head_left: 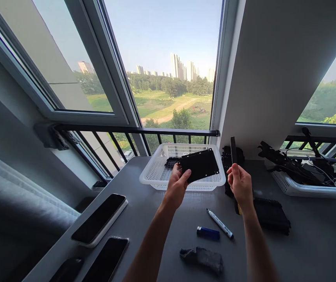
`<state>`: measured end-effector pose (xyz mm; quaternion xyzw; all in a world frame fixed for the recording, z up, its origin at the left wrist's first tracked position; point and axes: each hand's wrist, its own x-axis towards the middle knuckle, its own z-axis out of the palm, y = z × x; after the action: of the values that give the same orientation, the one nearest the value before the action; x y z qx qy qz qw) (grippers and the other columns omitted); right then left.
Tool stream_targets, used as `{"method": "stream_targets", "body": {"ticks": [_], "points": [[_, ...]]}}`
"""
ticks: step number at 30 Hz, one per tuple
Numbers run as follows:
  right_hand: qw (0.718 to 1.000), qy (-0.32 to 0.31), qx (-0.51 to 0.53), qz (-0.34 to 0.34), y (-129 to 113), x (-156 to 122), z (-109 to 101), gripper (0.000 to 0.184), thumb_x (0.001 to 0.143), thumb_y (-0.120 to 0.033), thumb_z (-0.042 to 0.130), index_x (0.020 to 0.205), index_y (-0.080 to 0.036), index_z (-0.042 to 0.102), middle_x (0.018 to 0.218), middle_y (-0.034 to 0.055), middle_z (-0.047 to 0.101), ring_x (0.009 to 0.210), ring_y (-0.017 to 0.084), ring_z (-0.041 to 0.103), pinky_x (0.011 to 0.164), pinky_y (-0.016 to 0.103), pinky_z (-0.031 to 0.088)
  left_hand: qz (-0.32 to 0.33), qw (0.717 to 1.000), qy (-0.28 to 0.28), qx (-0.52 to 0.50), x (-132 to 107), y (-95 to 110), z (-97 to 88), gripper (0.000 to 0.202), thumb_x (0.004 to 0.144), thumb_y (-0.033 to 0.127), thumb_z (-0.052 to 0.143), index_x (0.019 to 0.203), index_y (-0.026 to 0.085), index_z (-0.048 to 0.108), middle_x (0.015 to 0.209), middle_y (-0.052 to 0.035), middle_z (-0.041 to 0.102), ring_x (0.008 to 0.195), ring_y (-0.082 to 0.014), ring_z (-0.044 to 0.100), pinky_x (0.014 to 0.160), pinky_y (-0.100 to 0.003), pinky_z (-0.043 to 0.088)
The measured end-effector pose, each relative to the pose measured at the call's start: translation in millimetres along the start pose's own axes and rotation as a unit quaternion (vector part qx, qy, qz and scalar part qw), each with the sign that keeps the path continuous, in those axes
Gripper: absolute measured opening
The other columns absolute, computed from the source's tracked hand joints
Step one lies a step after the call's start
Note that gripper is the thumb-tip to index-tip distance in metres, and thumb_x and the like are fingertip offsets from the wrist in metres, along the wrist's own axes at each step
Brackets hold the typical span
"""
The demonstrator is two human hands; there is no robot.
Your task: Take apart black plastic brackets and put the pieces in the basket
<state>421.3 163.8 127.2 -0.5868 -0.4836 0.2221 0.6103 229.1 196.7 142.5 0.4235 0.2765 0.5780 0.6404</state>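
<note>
My left hand [178, 182] is closed on a flat black rectangular panel [200, 165], thumb on its face. Small holes or notches run along the panel's edges, and another dark layer shows behind its upper edge. The panel is tilted over a white plastic basket [146, 180], with a black gridded part [171, 162] inside. To the right, my right hand [240, 184] grips a slim black strip-like piece [233, 150], held upright. I cannot tell whether it is a plate seen edge-on. Behind that hand, black parts [228, 188] stand on the table, partly hidden.
On the grey table [144, 219] lie a marker [220, 223], a blue lighter-like object [208, 233], a dark cloth bundle [202, 259] and a black block [272, 216]. Two phones [100, 219] rest at left. Another white basket [291, 188] holds black parts and cables.
</note>
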Motion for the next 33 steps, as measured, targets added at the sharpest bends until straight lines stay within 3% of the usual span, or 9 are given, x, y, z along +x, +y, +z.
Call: {"method": "stream_targets", "body": {"ticks": [3, 6, 13, 21, 29, 33], "points": [[0.997, -0.068, 0.017, 0.027, 1, -1, -4, 0.057, 0.085, -0.071, 0.037, 0.062, -0.020, 0.047, 0.050, -0.0039, 0.038, 0.043, 0.009, 0.032, 0.040, 0.022, 0.026, 0.011, 1.000, 0.014, 0.014, 0, 0, -2.7, 0.060, 0.070, 0.025, 0.073, 0.121, 0.020, 0.042, 0.119, -0.0094, 0.063, 0.115, -0.0281, 0.058, 0.099, -0.046, 0.046], [0.989, -0.141, -0.034, 0.003, -5, -5, -2, 0.056, 0.088, -0.066, 0.039, 0.057, -0.020, 0.041, 0.050, -0.0033, 0.036, 0.046, 0.009, 0.032, 0.044, 0.023, 0.024, 0.032, 0.998, 0.012, 0.047, 0, 1, -5.7, 0.063, 0.067, 0.020, 0.074, 0.121, 0.020, 0.041, 0.123, -0.0096, 0.061, 0.121, -0.0286, 0.053, 0.104, -0.044, 0.042], [0.955, -0.231, -0.175, -0.065, -24, -15, 10, 0.056, 0.092, -0.058, 0.036, 0.060, -0.016, 0.056, 0.056, 0.0001, 0.049, 0.054, 0.012, 0.042, 0.051, 0.025, 0.025, 0.036, 0.997, -0.051, 0.056, -3, 4, -8.6, 0.061, 0.070, 0.024, 0.074, 0.121, 0.020, 0.041, 0.122, -0.0102, 0.061, 0.120, -0.0297, 0.053, 0.102, -0.044, 0.042], [0.941, -0.223, -0.239, -0.088, -23, -18, 16, 0.056, 0.093, -0.055, 0.036, 0.057, -0.018, 0.057, 0.053, -0.0009, 0.049, 0.053, 0.011, 0.041, 0.052, 0.025, 0.024, 0.065, 0.993, -0.002, 0.102, 2, -7, -9.0, 0.043, 0.079, 0.039, 0.067, 0.109, 0.022, 0.042, 0.107, -0.0035, 0.063, 0.106, -0.0204, 0.060, 0.095, -0.035, 0.046], [0.944, -0.204, -0.239, -0.101, -22, -18, 14, 0.058, 0.091, -0.060, 0.037, 0.064, -0.019, 0.069, 0.055, 0.0034, 0.059, 0.052, 0.014, 0.049, 0.051, 0.025, 0.027, 0.100, 0.984, 0.037, 0.146, 1, -3, -5.9, 0.043, 0.075, 0.034, 0.072, 0.106, 0.021, 0.044, 0.106, -0.0046, 0.064, 0.105, -0.0218, 0.060, 0.095, -0.035, 0.044], [0.942, -0.200, -0.249, -0.101, -23, -19, 14, 0.062, 0.091, -0.062, 0.034, 0.065, -0.019, 0.069, 0.054, 0.0052, 0.060, 0.053, 0.015, 0.050, 0.052, 0.026, 0.028, 0.085, 0.987, 0.025, 0.131, 2, -4, -7.2, 0.042, 0.077, 0.036, 0.069, 0.106, 0.021, 0.043, 0.109, -0.0053, 0.064, 0.110, -0.0222, 0.059, 0.098, -0.036, 0.043]]}}
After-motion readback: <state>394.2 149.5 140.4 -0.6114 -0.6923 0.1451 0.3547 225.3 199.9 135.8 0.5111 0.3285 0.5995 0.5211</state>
